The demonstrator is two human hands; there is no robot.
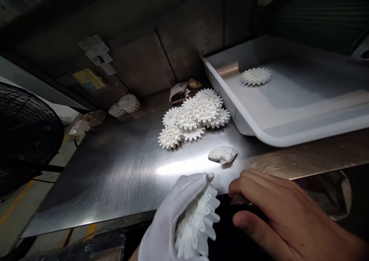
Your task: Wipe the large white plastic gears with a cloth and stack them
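My left hand [175, 218], in a white glove, is closed round a white plastic gear [198, 222] at the near edge of the steel table [115, 176]. My bare right hand [276, 211] is beside it on the right, fingers curled round a dark object I cannot make out. A pile of several white gears [196, 117] lies further back on the table. One single gear [256, 76] lies in the white tray [248, 118] at the right.
A small crumpled white piece [223, 154] lies on the steel just beyond my hands. One more gear [125, 104] sits at the far left by the wall. A black fan [25, 134] stands left. Paper labels [96, 53] hang on the back wall.
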